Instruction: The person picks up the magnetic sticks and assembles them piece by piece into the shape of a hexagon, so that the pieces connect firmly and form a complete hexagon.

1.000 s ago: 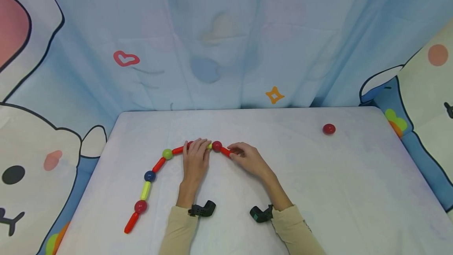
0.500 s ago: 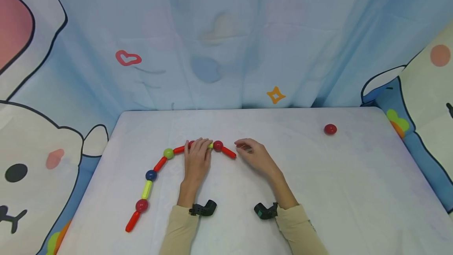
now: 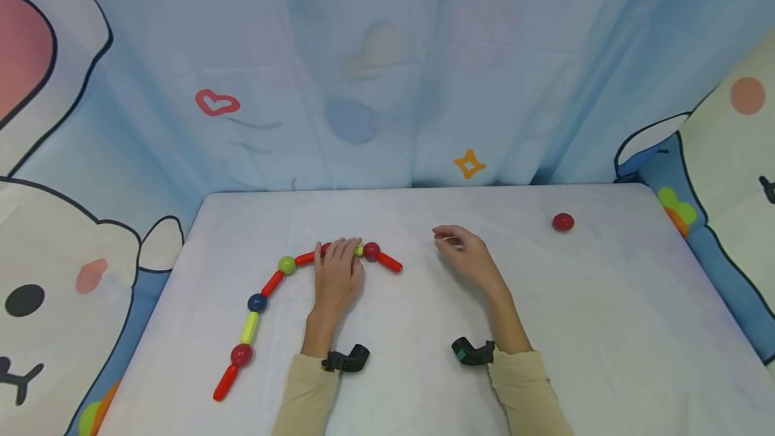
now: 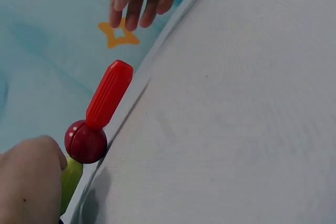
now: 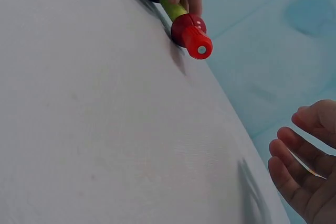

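Observation:
A curved chain of toy sticks [image 3: 272, 282] and balls lies on the left part of the table, in red, yellow-green and blue. My left hand [image 3: 336, 278] lies over its upper stretch and hides part of it. In the right wrist view, those fingers grip the chain at a yellow-green stick [image 5: 172, 9]. Beyond that hand the chain runs on through a dark red ball [image 4: 85, 141] to a red end stick [image 4: 110, 93], whose tip shows a pale round disc in the right wrist view. My right hand [image 3: 475, 258] holds nothing, fingers loosely bent, apart from the chain.
A single red ball [image 3: 563, 223] sits at the back right of the white-covered table [image 3: 605, 328]. Behind the table's far edge hangs a blue printed curtain [image 3: 387, 86]. Each wrist wears a small black camera [image 3: 348, 358].
My right hand has let go of the red end stick and moved off to the right. The left hand has stayed on the chain.

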{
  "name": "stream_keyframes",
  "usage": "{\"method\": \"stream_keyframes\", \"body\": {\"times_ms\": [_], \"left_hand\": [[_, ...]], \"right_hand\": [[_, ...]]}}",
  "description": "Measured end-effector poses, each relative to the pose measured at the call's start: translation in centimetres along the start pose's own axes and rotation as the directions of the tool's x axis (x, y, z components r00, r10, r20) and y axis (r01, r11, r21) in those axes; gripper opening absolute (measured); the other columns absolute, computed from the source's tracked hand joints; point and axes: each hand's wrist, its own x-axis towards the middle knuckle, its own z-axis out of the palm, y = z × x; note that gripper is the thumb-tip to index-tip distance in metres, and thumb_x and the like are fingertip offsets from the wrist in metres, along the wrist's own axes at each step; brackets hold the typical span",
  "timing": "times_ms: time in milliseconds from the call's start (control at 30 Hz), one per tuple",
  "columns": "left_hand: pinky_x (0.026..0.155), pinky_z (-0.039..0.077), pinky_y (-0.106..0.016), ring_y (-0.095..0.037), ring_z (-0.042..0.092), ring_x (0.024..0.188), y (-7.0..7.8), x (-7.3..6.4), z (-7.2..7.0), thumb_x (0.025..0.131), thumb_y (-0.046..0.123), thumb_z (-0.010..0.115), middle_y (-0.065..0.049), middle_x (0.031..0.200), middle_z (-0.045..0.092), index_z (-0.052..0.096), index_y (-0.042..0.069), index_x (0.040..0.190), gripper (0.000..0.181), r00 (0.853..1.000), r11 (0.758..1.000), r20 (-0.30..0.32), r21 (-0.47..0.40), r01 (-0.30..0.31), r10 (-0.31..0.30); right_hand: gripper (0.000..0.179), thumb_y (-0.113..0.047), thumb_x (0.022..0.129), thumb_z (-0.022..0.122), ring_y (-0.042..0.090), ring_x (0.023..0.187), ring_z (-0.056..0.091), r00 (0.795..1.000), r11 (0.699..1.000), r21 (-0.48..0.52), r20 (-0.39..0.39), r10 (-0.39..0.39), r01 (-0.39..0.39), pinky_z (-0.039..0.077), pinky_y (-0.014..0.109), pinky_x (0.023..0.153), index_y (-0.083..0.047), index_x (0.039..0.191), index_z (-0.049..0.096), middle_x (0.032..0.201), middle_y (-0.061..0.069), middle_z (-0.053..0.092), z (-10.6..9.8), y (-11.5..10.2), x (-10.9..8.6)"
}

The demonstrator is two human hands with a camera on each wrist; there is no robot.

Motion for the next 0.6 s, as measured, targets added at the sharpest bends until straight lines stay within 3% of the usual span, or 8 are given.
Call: {"method": "stream_keyframes", "body": {"times_ms": [133,233,467,533,600], "left_hand": [[0.118,0.015,-0.061,-0.023,0.047,0.133,0.0,0.0,0.0,0.098,0.032,0.049,-0.001,0.139,0.058,0.051,0.023,0.140,0.042,1.000,1.000,0.017,-0.023,-0.012,0.013],[0.118,0.014,-0.062,-0.023,0.046,0.134,0.0,0.0,0.1,0.100,0.038,0.047,0.000,0.140,0.056,0.049,0.027,0.142,0.044,0.999,1.000,0.040,0.015,-0.026,0.026],[0.118,0.014,-0.063,-0.022,0.046,0.134,0.0,0.0,0.1,0.099,0.039,0.051,-0.001,0.138,0.057,0.053,0.027,0.139,0.042,0.999,0.999,0.049,0.032,-0.016,0.014],[0.118,0.014,-0.063,-0.022,0.047,0.133,0.0,0.0,0.1,0.098,0.040,0.053,-0.001,0.138,0.058,0.053,0.028,0.139,0.043,0.999,0.999,0.049,0.028,-0.016,0.015],[0.118,0.014,-0.063,-0.021,0.048,0.132,-0.1,0.0,0.1,0.097,0.041,0.055,-0.001,0.137,0.058,0.052,0.028,0.140,0.045,0.999,0.999,0.042,0.025,-0.022,0.020]], "right_hand": [[0.032,-0.023,0.098,0.057,0.029,0.115,0.060,1.000,1.000,0.002,-0.013,-0.025,0.025,0.050,0.047,0.098,-0.008,0.126,0.060,0.124,0.013,0.064,-0.9,-0.2,-0.2],[0.033,-0.024,0.099,0.055,0.028,0.115,0.059,0.999,0.999,-0.013,-0.023,-0.044,0.043,0.049,0.047,0.098,-0.007,0.127,0.059,0.125,0.014,0.064,-1.8,-0.1,0.0],[0.038,-0.029,0.100,0.052,0.029,0.120,0.054,0.996,0.999,-0.052,-0.085,-0.015,0.010,0.046,0.051,0.102,-0.008,0.132,0.056,0.131,0.014,0.059,-4.7,1.2,0.2],[0.039,-0.030,0.100,0.051,0.029,0.122,0.053,0.992,0.997,-0.083,-0.122,-0.004,-0.006,0.047,0.049,0.102,-0.009,0.133,0.054,0.133,0.014,0.058,-6.0,1.9,0.2],[0.040,-0.031,0.100,0.051,0.028,0.121,0.053,0.983,0.992,-0.126,-0.181,-0.017,-0.006,0.049,0.039,0.100,-0.009,0.133,0.054,0.132,0.014,0.058,-7.6,2.6,0.2]]}}
